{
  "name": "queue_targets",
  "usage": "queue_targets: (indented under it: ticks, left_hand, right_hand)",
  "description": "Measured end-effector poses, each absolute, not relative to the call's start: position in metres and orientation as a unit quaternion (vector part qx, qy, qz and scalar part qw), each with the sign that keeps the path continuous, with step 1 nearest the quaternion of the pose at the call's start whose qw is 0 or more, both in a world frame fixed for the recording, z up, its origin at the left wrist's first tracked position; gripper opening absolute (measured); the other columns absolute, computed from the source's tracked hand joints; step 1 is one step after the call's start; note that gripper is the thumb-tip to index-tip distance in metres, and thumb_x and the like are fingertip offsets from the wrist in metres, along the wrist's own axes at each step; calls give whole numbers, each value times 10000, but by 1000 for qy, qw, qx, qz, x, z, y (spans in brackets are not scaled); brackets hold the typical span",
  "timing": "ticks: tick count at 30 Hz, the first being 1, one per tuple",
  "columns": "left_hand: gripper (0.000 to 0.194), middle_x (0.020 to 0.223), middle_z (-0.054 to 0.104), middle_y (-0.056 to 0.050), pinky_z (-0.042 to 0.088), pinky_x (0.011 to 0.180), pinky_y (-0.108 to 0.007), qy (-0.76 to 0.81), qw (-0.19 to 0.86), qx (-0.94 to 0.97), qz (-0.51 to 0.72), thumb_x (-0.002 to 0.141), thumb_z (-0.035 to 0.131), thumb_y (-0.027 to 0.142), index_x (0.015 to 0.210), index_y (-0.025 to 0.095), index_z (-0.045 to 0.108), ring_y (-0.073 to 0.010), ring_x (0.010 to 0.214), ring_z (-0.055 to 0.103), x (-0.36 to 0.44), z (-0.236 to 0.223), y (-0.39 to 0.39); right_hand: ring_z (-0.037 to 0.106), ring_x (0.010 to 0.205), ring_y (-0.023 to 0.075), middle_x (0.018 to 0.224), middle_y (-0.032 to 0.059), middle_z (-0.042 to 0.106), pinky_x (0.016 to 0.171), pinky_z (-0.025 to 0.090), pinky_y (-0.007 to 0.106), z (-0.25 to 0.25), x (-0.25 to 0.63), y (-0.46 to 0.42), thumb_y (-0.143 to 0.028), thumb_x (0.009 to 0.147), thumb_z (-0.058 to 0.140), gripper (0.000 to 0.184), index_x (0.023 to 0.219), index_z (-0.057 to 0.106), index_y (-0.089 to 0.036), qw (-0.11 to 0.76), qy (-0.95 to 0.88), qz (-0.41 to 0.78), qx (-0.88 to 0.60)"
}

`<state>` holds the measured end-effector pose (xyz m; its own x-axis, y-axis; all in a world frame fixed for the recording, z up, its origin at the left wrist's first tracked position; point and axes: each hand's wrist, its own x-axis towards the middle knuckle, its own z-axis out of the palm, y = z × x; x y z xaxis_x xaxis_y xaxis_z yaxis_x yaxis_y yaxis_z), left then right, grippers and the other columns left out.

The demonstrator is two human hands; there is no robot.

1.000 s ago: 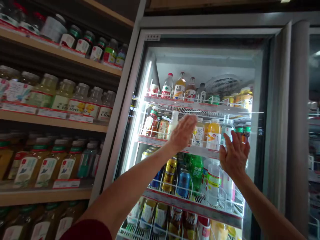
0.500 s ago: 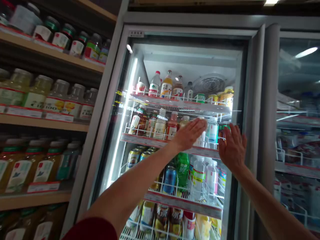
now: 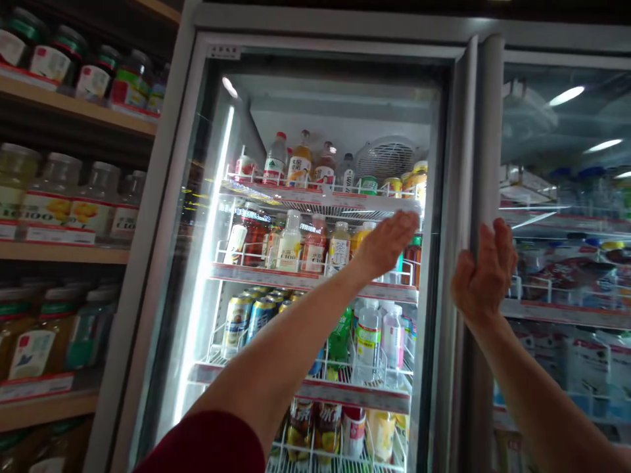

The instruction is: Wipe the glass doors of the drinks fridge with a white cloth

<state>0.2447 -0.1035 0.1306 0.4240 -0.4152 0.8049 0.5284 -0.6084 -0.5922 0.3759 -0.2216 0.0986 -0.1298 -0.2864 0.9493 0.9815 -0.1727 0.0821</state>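
The left hand [image 3: 389, 243] is held out open and flat right of centre, nothing gripped, in front of the big glass door [image 3: 320, 79] that fills the middle of the frame. The right hand [image 3: 486, 266] is raised open too, by the grey upright bars [image 3: 490, 131] at the door's right edge; whether either one's touched can't be told. Behind the glass, chilled bottles [image 3: 288, 243] and cans [image 3: 236, 325] are lined up on racks, and more drinks are stocked on wooden shelves [image 3: 73, 108] at far left.
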Motion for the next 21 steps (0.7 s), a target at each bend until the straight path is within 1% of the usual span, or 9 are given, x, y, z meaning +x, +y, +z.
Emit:
queue_targets:
  ticks: [2,3,6,8,10,13,16,19,21]
  left_hand:
    - [461,1416,350,-124,273,1091,-399,-96,404,-685,-598,872,272,94,1324,70,356,-233,1342,245,247,137,-104]
    - [455,1412,356,-122,276,1090,-399,-82,414,-686,-593,870,283,97,1316,75,370,-235,1341,246,250,135,-106]
    - [425,1397,398,-40,302,1084,-348,47,493,-722,-482,872,308,116,1277,146,434,-204,1326,286,257,124,-110]
    - [437,1394,402,-23,312,1080,-338,45,494,-728,-473,872,295,102,1285,156,424,-198,1323,291,251,128,-106]
    - [479,1397,395,-54,318,1078,-363,-36,445,-709,-546,858,270,63,1319,136,376,-206,1334,267,235,144,-97]
    - [521,1441,315,-66,306,1087,-426,-104,380,-647,-653,870,291,109,1384,191,259,-223,1358,206,207,159,-80]
    - [574,1438,319,-66,311,1090,-412,-37,437,-669,-599,865,320,106,1410,208,170,-211,1365,182,187,144,-69]
    - [537,1423,350,-55,319,1090,-378,3,473,-705,-529,870,327,100,1387,200,228,-186,1366,175,161,127,-57]
    - [477,1439,318,-65,314,1092,-404,-69,421,-668,-610,880,314,115,1351,186,302,-200,1368,171,135,128,-46]
  right_hand:
    - [295,1321,313,1433,133,326,1029,283,554,98,378,-224,-285,860,353,519,1367,343,-173,509,-406,-635,-415]
    - [298,1319,314,1436,116,327,1024,286,566,98,379,-225,-283,858,352,518,1370,339,-201,513,-406,-634,-413]
    - [304,1318,305,1432,98,338,1021,289,577,96,380,-225,-277,859,352,511,1367,343,-228,519,-405,-630,-413]
    - [297,1322,300,1429,104,344,1025,285,580,94,378,-225,-270,859,357,510,1366,346,-216,518,-411,-626,-413]
    - [287,1328,297,1431,112,338,1029,282,575,92,374,-223,-261,859,362,517,1372,335,-205,511,-425,-621,-416]
    - [281,1332,282,1439,107,325,1039,280,548,87,361,-214,-251,858,369,530,1383,306,-212,496,-449,-615,-417]
    - [272,1339,255,1445,87,320,1048,284,509,85,344,-197,-247,862,377,527,1383,294,-238,479,-472,-611,-417]
    - [269,1343,242,1440,84,332,1051,283,495,86,328,-178,-260,870,378,508,1373,305,-247,467,-483,-612,-417]
    - [264,1345,238,1436,87,339,1053,281,490,89,320,-166,-271,873,377,497,1366,316,-245,464,-486,-608,-423]
